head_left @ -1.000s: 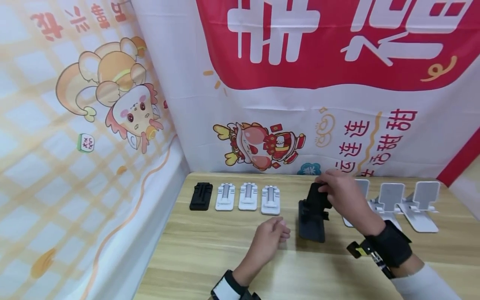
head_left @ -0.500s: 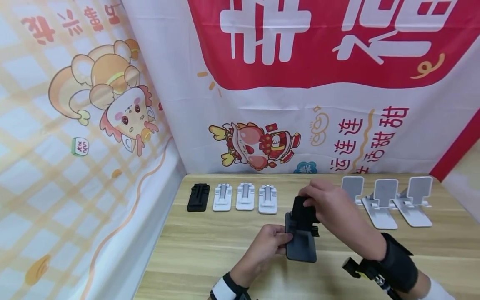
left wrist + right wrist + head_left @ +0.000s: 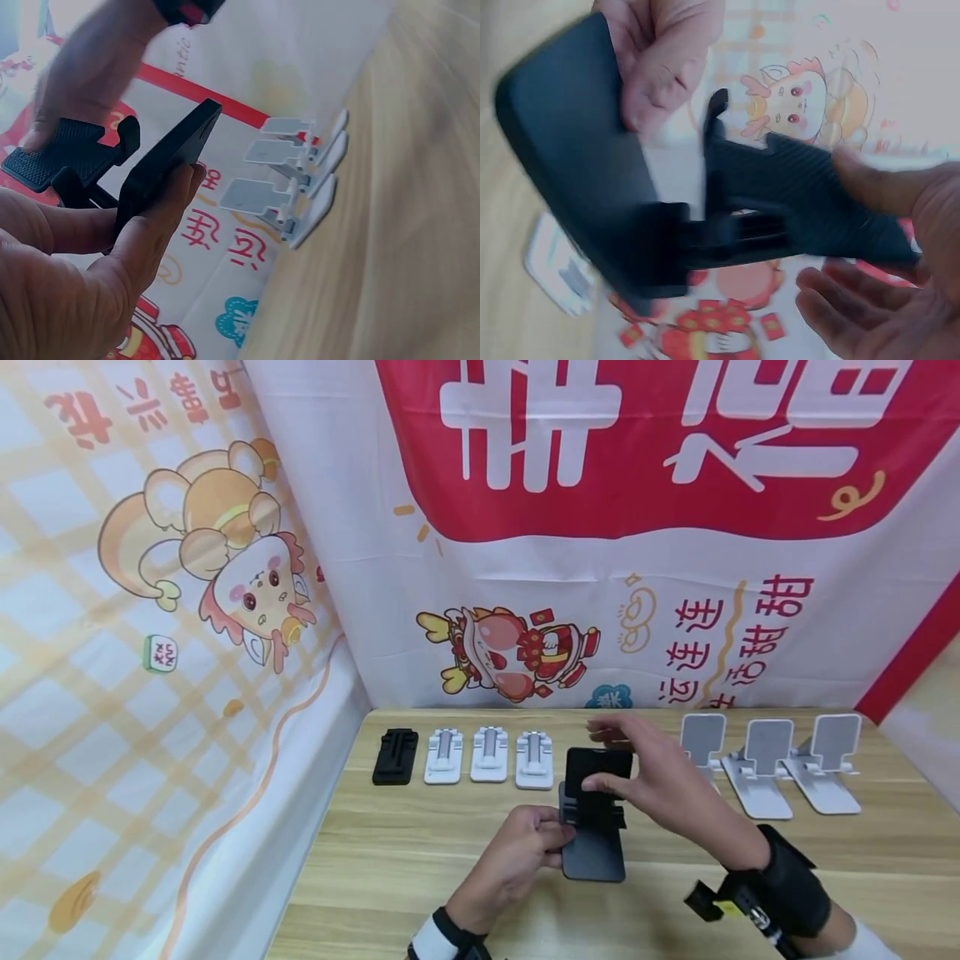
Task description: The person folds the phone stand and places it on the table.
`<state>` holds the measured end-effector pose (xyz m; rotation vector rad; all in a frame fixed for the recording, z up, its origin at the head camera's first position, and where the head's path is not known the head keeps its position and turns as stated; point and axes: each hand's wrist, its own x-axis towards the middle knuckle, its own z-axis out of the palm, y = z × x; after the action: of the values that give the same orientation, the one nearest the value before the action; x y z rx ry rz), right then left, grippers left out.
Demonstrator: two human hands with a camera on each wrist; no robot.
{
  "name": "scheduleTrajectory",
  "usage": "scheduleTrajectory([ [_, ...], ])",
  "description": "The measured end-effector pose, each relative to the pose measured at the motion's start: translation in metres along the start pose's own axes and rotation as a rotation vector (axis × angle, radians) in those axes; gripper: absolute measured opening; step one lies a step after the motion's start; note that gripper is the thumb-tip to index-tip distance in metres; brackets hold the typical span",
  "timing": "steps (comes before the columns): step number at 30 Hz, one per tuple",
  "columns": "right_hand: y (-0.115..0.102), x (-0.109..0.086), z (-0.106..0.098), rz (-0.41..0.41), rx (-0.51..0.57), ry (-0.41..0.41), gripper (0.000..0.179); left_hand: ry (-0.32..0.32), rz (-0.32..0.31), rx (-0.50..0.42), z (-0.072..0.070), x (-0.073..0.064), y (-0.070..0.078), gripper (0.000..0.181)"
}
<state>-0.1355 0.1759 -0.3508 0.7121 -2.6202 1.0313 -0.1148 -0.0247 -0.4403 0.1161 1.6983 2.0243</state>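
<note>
1. Between my two hands sits the black stand [image 3: 592, 820], unfolded, held apart from the wooden table [image 3: 420, 885] (left wrist view settles that one).
2. Key relation, my judgement: the angle of the upper panel [image 3: 598, 761] to the base plate [image 3: 595, 858], with the hinge arm [image 3: 742, 234] linking them. Panel at the far end, base plate at the near end.
3. Long axis: roughly straight away from me in the head view, panel toward the printed cloth [image 3: 480, 560], hardly any sideways lean.
4. Left hand [image 3: 522, 852]: gripping the base plate by its left edge, thumb over the inner face, fingers behind. Stand lies just right of it.
5. Right hand [image 3: 660, 774]: thumb touches the panel's face; fingers loosely curved beyond the top edge, apart from it as far as I can make out (right wrist view is blurred), so I log no firm pinch. Stand lies left of it.
6. Nearer hand: a tie, both touch. Left has the base, right has the panel.
7. Rest: folded white stands [image 3: 490, 756] and a folded black stand [image 3: 395, 758] in a row, far left; upright white stands [image 3: 770, 747] past the right hand.
</note>
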Motion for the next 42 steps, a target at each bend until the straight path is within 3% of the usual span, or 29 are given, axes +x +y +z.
scheduleTrajectory([
  [5, 0.012, -0.001, 0.007, 0.103, 0.253, -0.126, 0.066, -0.014, 0.012, -0.01, -0.001, -0.006, 0.009, 0.03],
  [10, 0.016, -0.004, 0.011, 0.132, 0.309, -0.126, 0.059, -0.01, -0.004, -0.02, -0.001, -0.01, 0.016, 0.03],
  [22, 0.01, -0.005, 0.012, 0.075, 0.239, -0.05, 0.057, 0.001, -0.002, 0.025, -0.002, -0.012, 0.021, 0.032],
  [31, 0.013, -0.003, 0.018, -0.014, 0.143, 0.086, 0.035, 0.002, -0.032, 0.036, 0.003, -0.015, 0.023, 0.031],
  [38, 0.012, 0.0, 0.018, -0.031, 0.124, 0.085, 0.037, 0.009, -0.025, 0.028, 0.002, -0.013, 0.023, 0.031],
  [42, 0.005, 0.003, 0.013, -0.091, 0.023, 0.122, 0.043, 0.024, -0.025, 0.027, -0.002, -0.01, 0.02, 0.031],
])
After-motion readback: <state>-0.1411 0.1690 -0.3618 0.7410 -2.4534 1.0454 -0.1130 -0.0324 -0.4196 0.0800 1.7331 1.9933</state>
